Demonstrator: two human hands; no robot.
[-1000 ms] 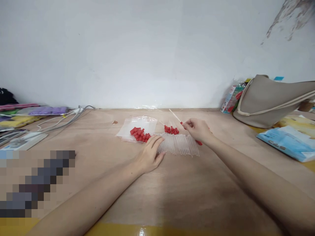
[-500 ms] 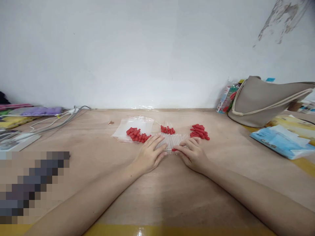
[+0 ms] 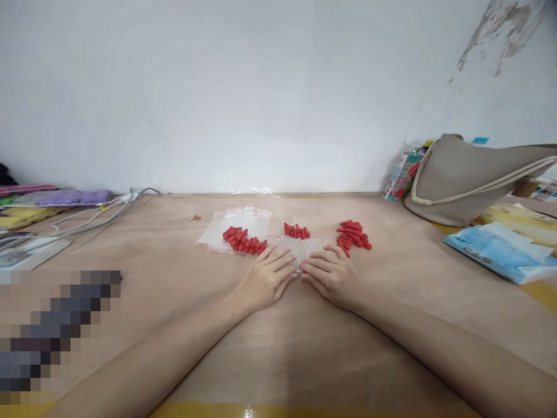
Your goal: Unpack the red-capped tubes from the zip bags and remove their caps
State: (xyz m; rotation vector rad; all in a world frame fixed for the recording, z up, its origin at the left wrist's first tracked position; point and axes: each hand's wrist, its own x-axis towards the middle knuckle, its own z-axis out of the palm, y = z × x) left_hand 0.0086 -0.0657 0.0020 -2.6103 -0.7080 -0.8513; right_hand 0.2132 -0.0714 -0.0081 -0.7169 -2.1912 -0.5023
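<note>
A row of clear thin tubes [image 3: 301, 247] lies on the wooden table [image 3: 278, 342]. My left hand [image 3: 265, 276] rests on the row's left end, fingers stretched flat. My right hand [image 3: 328, 273] lies on its right end, fingers also flat, the two sets of fingertips nearly meeting. Red caps lie in a heap [image 3: 242, 240] on clear plastic bags [image 3: 230, 226] to the left. A few tubes fitted with red caps [image 3: 296, 231] lie behind the row. Another red pile [image 3: 353, 233] sits to the right.
A beige bag [image 3: 474, 177] and colourful packets [image 3: 402, 171] stand at the back right, a blue pack [image 3: 500, 249] nearer. Grey cables [image 3: 108, 215] and flat coloured items [image 3: 56, 200] lie at the left. A white wall backs the table.
My right hand put down the red-capped tube it held up and came down onto the row. Both hands then slid inward, pushing the tubes closer together.
</note>
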